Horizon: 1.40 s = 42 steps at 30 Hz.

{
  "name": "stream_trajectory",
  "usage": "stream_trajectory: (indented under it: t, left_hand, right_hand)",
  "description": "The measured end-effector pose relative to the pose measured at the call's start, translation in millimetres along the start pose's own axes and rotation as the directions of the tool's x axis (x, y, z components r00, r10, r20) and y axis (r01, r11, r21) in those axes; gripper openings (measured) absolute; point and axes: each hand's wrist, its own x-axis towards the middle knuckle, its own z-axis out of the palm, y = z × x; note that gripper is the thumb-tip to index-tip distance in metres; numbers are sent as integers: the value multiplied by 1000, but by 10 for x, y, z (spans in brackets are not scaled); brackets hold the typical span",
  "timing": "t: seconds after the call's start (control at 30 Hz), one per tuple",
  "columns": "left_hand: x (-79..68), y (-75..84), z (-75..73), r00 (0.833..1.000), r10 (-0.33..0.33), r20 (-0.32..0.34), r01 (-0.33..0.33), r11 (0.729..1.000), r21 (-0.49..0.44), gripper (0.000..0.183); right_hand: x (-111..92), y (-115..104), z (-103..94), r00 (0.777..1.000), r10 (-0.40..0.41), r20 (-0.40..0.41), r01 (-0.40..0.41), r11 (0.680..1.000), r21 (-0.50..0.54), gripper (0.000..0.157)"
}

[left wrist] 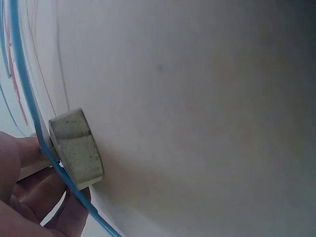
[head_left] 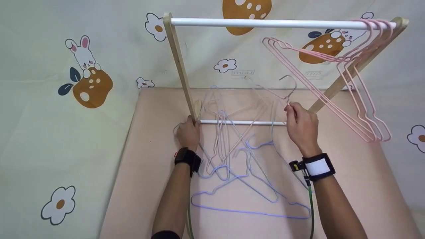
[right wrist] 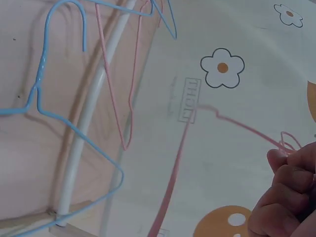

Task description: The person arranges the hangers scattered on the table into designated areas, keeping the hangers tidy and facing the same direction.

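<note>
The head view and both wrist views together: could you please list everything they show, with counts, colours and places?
Rack: one, wooden posts with two white bars, on the surface
Hung hangers: three, pink, right end of the top bar
Held hanger: one, pink, in the right hand
Loose blue hangers: at least three, overlapping, around the lower bar
Loose pink hanger: at least one, near the blue ones
Surface: one, pale pink, under the rack
Backdrop: pale, printed with rabbits and flowers, behind and beside the surface
Green cables: two, by the forearms
Wristbands: two, black, one per wrist
Hands: two; left grips the rack's left post low down, right pinches the held hanger
</note>
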Motion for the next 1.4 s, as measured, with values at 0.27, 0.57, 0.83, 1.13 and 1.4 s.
stream_trajectory:
  t: [0.27, 0.57, 0.83, 1.13, 1.4]
  left_hand:
    - [-81, 191, -248, 1000, -21, 4, 21, 1000, -15, 27]
    - [-28, 82, -157, 999, -38, 27, 39, 998, -39, 29]
    - [-42, 121, -167, 998, -53, 33, 54, 998, -22, 29]
    - [-87, 262, -302, 998, -56, 29, 57, 998, -10, 27]
    - [-42, 125, -155, 1000, -24, 2, 24, 999, -32, 28]
  right_hand:
    - [21, -168, -377, 976, -210, -62, 202, 972, -119, 21]
    - [203, -358, -690, 943, -282, -175, 255, 953, -161, 23]
    - [409, -476, -936, 945, -260, -197, 226, 957, -179, 25]
    - [606, -513, -1138, 951, -208, -228, 166, 967, -193, 31]
    - [804, -454, -1209, 960, -162, -230, 115, 972, -204, 37]
